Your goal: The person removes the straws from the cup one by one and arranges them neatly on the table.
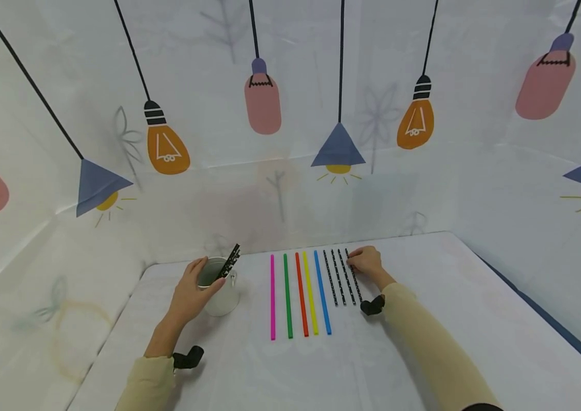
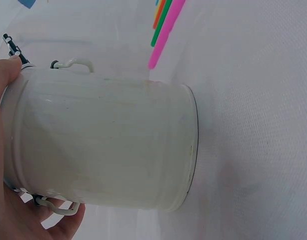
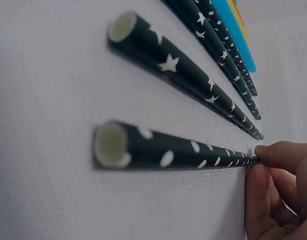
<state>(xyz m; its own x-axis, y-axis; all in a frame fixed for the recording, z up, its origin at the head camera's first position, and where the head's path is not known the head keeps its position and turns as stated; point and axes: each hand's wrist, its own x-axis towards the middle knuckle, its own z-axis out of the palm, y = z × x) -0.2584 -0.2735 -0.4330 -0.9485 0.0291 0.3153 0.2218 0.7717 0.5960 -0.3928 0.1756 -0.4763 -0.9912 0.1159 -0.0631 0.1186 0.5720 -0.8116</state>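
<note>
My left hand (image 1: pixel 187 297) grips a white enamel pot (image 1: pixel 222 301) with small side handles at its rim, the thumb lying by the opening. Several black-and-white patterned straws (image 1: pixel 229 262) lean out of the pot toward the right. In the left wrist view the pot (image 2: pixel 103 140) fills much of the frame. Over on the right, my right hand (image 1: pixel 367 262) pinches the far end of the rightmost black straw (image 1: pixel 355 279). White dots mark this straw (image 3: pixel 183 151) in the right wrist view; it lies along the table, its hollow near end toward the camera.
Left of the pinched straw lie other black straws (image 1: pixel 339 278), some star-patterned. Further left, a blue straw (image 1: pixel 323 294), yellow straw (image 1: pixel 310 294), red straw (image 1: pixel 301 294), green straw (image 1: pixel 288 297) and pink straw (image 1: pixel 272 297) lie roughly parallel. A lamp-printed sheet (image 1: pixel 300 194) hangs behind the white table (image 1: pixel 321 377).
</note>
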